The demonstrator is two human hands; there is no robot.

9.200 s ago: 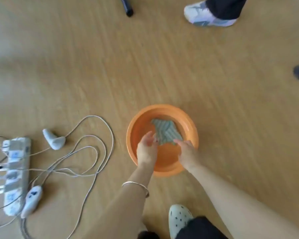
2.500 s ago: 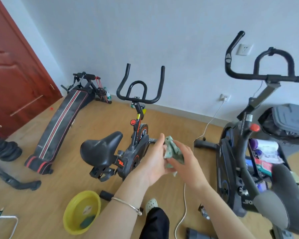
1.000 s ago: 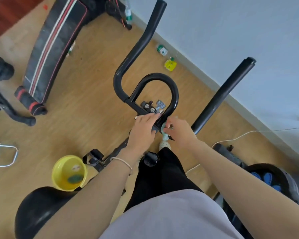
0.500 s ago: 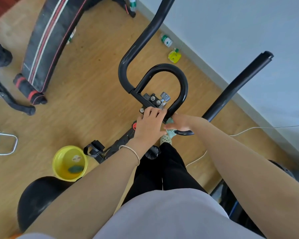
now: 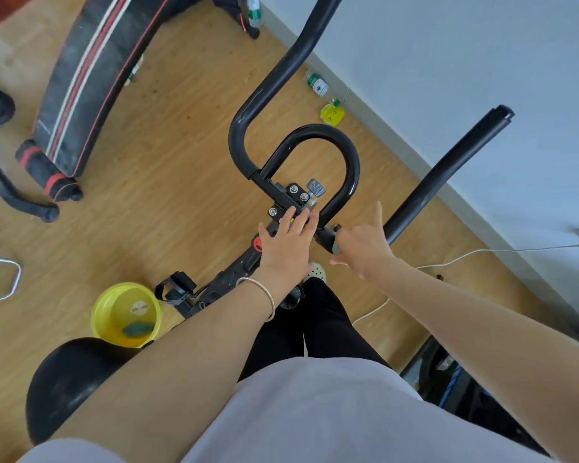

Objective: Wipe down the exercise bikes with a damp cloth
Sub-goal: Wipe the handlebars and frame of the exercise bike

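A black exercise bike stands below me, its handlebar loop (image 5: 348,155) in the middle of the head view and its saddle (image 5: 64,379) at lower left. My left hand (image 5: 288,242) lies flat on the bolted handlebar clamp (image 5: 295,192), holding nothing. My right hand (image 5: 361,245) presses a small grey-green cloth (image 5: 335,244) against the bar where the right horn (image 5: 448,168) begins. The thumb sticks up. Most of the cloth is hidden under the palm.
A yellow basin (image 5: 127,315) with a green object sits on the wooden floor left of the bike. A black sit-up bench (image 5: 91,71) lies at upper left. A white cable (image 5: 448,259) runs along the wall. A second machine (image 5: 448,372) stands at lower right.
After wringing the cloth in an orange basin, I brought it to the bike. In the last half second my right hand has shifted slightly along the bar and its thumb has lifted.
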